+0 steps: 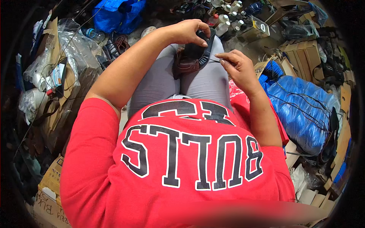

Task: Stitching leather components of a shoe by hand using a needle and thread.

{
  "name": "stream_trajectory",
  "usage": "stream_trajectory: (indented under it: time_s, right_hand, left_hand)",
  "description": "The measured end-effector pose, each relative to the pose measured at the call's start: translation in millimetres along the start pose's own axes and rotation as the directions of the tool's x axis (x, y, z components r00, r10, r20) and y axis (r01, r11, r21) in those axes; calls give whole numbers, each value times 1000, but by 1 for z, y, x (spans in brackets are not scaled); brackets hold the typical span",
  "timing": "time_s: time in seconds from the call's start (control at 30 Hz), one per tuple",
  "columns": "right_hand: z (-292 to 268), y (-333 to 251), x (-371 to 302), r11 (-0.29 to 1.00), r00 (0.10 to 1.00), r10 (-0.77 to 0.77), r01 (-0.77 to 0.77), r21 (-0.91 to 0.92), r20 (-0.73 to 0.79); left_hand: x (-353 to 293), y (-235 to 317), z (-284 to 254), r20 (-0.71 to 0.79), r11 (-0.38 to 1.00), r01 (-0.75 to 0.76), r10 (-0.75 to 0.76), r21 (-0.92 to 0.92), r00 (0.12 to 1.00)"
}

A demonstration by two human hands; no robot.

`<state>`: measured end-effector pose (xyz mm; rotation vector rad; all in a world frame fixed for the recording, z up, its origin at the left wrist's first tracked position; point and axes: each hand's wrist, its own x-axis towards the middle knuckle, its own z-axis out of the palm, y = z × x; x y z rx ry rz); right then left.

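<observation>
A dark brown and black shoe (191, 57) rests on my lap, across my grey-trousered knees. My left hand (187, 31) grips the shoe's far end from above, fingers curled over its black part. My right hand (236, 64) is at the shoe's right side, fingertips pinched on a thin dark thread (213, 59) that runs to the shoe's edge. My red printed shirt fills the lower half of the view.
A blue plastic bag (300, 106) draped with dark cords lies at my right. Cardboard boxes (304, 53) and several white bottles (228, 19) sit ahead. Clear plastic bags and cardboard (64, 57) pile up at my left, with another blue bag (118, 15) beyond.
</observation>
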<state>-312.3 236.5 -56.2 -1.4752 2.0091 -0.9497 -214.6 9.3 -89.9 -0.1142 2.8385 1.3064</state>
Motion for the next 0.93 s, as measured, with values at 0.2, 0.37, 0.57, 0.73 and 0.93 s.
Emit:
stream_trajectory:
  time_s: [0.2, 0.37, 0.57, 0.73, 0.93]
  right_hand:
    - [5, 0, 11, 993, 1000, -23, 22, -114, -8]
    - [6, -7, 14, 975, 999, 44, -41, -220, 7]
    - [16, -14, 18, 966, 1000, -10, 2, -260, -30]
    - [9, -15, 19, 958, 1000, 30, -28, -286, 4]
    - [14, -13, 25, 962, 999, 15, -6, -271, 34]
  left_hand:
    - [-2, 2, -5, 115, 981, -7, 30, -195, 993]
    - [-3, -1, -7, 199, 973, 113, -73, -200, 977]
    - [-1, -1, -7, 193, 984, 53, -19, -169, 981]
    - [-1, 0, -10, 225, 981, 67, -24, -183, 974]
    - [-1, -1, -13, 287, 989, 42, 0, -139, 958]
